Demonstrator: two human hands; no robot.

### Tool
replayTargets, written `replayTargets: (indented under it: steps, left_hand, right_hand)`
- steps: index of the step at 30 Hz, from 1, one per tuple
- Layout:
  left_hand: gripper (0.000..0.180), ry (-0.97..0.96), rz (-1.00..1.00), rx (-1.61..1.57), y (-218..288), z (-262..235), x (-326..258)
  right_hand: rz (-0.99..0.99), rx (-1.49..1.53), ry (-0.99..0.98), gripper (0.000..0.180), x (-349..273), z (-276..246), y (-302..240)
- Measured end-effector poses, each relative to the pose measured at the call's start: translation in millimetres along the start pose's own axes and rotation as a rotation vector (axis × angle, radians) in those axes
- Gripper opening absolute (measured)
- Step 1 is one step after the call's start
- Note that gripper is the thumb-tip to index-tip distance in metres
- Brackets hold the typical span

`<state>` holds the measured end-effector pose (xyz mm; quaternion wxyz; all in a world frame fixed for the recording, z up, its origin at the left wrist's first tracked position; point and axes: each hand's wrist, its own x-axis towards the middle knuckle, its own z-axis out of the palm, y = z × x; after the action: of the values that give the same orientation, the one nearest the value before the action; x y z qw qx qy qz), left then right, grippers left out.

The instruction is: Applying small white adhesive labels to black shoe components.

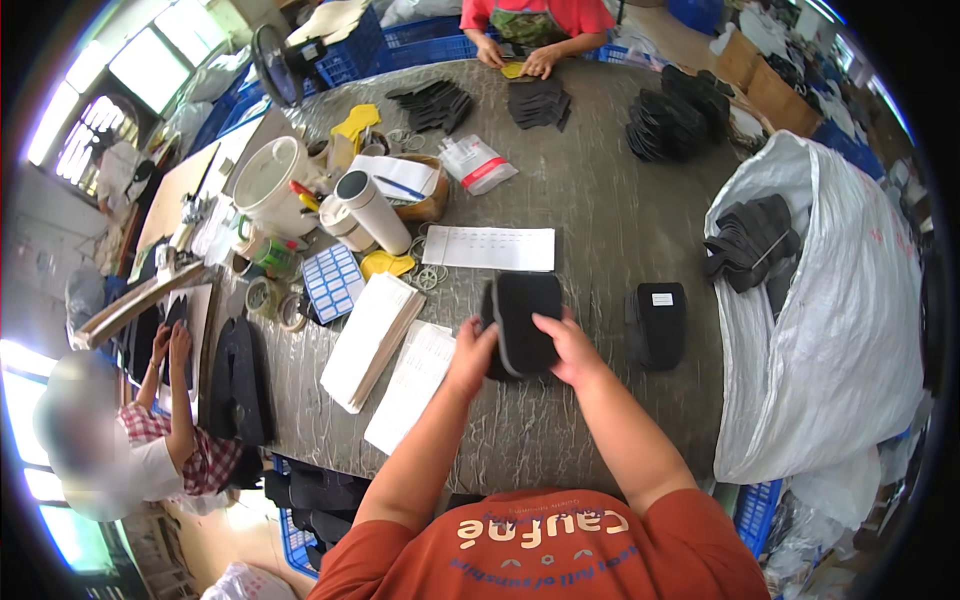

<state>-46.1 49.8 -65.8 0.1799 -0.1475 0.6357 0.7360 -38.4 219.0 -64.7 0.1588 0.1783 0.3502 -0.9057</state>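
Note:
Both my hands hold a stack of black padded pieces [524, 315] upright over the grey table [600, 200]. My left hand [470, 352] grips the stack's left edge. My right hand [568, 345] lies over its lower right side, fingers across the front. To the right of the stack, a bundled black stack with a small white label [658, 322] rests on the table. A white paper strip [490, 247] lies just beyond my hands, and white paper sheets [412, 385] lie to my left.
A large white sack [830, 330] with black pieces stands at the right. Rolls, a white bucket [268, 180], tape and label sheets [332, 282] crowd the left. Black piles [665, 125] lie far across. One person works opposite [535, 20], another at the left [165, 440].

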Motion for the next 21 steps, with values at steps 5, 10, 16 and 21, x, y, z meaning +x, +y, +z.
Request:
replayTargets:
  steps: [5, 10, 16, 21]
  left_hand:
    - [0.064, -0.011, 0.056, 0.260, -130, 4, -58]
    - [0.075, -0.143, -0.134, 0.285, -61, 20, -94]
    - [0.077, -0.531, -0.100, 0.397, -58, 4, -73]
    - [0.064, -0.149, 0.174, 0.803, 17, -11, 35]
  right_hand:
    - [0.173, -0.169, 0.068, 0.052, -89, -30, -7]
    - [0.250, 0.034, 0.050, 0.057, -100, -53, 0]
    - [0.159, -0.282, 0.023, 0.080, -99, -57, -9]
    - [0.112, -0.333, 0.105, 0.087, -101, -56, -2]
